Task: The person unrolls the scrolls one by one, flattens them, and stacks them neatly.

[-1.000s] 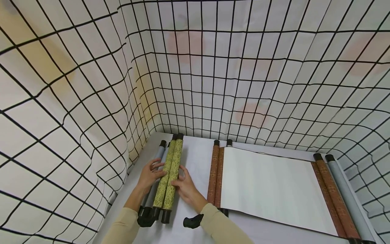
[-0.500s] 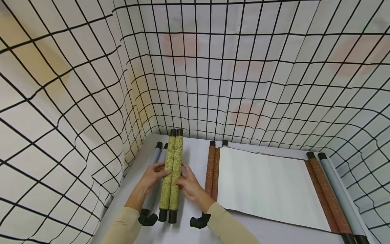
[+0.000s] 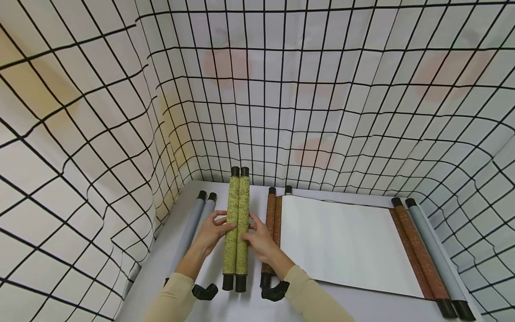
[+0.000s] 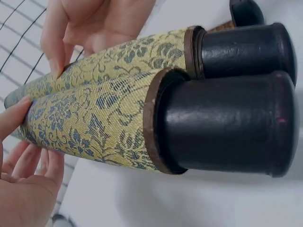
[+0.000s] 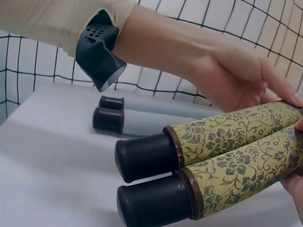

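Both hands hold a double-rolled scroll (image 3: 230, 250) covered in yellow-green floral brocade, with black knobs at its ends. Its two rolls lie side by side, pointing away from me. My left hand (image 3: 213, 232) grips the left roll, thumb on top and fingers underneath. From the other side, my right hand (image 3: 261, 241) pinches the right roll. Close up in the left wrist view, the brocade (image 4: 118, 113) ends in a brown rim before each black knob (image 4: 232, 125). The right wrist view shows the scroll raised over the white table (image 5: 57, 156).
A grey-blue scroll (image 3: 190, 228) lies to the left, partly behind my left forearm. On the right, a scroll with reddish-brown brocade rolls (image 3: 269, 223) lies partly unrolled, showing a white sheet (image 3: 342, 241). A grey roll (image 3: 434, 250) borders it. Black wire mesh (image 3: 257, 107) encloses the table.
The yellow-green scroll has moved right, away from the grey-blue scroll it overlapped, and has straightened from its slant. Both hands have travelled with it. The head view has shifted slightly.
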`<state>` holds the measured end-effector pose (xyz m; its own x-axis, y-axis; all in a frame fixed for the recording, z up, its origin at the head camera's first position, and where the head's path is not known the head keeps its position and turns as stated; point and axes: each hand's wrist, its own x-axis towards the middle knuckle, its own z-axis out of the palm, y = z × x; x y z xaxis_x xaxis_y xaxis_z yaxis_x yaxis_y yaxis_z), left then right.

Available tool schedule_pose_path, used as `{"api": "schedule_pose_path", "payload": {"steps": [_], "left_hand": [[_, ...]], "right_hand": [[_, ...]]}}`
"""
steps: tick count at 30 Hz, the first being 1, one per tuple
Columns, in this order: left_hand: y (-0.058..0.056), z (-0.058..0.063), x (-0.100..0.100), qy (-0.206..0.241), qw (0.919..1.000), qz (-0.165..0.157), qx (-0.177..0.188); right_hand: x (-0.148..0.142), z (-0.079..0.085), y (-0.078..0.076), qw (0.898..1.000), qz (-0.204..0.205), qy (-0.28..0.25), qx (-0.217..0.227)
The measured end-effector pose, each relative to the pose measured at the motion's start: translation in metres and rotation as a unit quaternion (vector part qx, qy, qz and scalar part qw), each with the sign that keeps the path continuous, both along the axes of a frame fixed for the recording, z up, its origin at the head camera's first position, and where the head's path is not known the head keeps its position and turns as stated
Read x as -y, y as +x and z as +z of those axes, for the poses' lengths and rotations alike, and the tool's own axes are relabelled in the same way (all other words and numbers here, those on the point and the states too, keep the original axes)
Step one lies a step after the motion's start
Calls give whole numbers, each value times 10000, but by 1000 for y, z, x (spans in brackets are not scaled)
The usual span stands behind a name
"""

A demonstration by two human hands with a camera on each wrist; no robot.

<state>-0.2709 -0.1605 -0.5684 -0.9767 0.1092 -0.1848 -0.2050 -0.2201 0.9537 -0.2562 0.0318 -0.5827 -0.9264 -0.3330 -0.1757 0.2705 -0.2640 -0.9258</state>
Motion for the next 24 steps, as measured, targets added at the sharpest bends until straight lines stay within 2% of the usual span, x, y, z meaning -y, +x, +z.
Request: {"api": "schedule_pose_path", "payload": {"steps": [15,24], "left_hand": [[-14,3,-61,-120,9973,-721,-86],[-20,8,-90,-134,9952,-963,-82]], "right_hand": [[-64,6,-3,9929,-256,1056,-486],[-90,10,-3,9917,-556,1033,-530]]}}
